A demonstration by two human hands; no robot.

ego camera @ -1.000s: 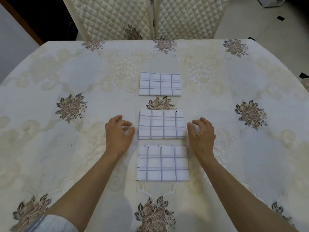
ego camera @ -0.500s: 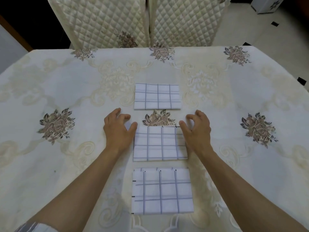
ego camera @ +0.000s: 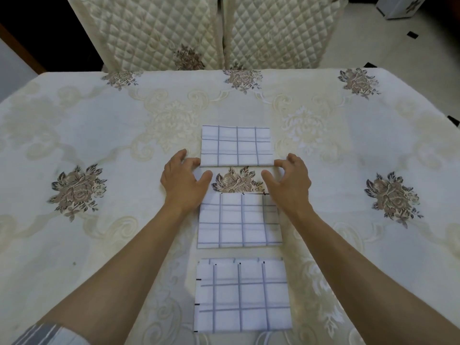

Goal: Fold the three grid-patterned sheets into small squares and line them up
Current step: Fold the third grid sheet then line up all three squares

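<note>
Three folded white squares with a blue-grey grid lie in a column down the middle of the table. The far square (ego camera: 236, 146) lies beyond a flower motif, the middle square (ego camera: 236, 220) below it, and the near square (ego camera: 241, 295) closest to me. My left hand (ego camera: 183, 181) has its fingertips at the far square's lower left corner. At that square's lower right corner are the fingertips of my right hand (ego camera: 288, 181). Fingers of both hands are loosely bent and grip nothing. My right wrist covers the middle square's upper right corner.
The table wears a cream tablecloth (ego camera: 87, 135) with brown flower motifs. Two chairs with quilted covers (ego camera: 154, 31) stand against the far edge. Tiled floor shows at the upper right.
Both hands have moved forward from the sides of the middle square to the near corners of the far square. The camera has tilted, so the squares sit lower in view.
</note>
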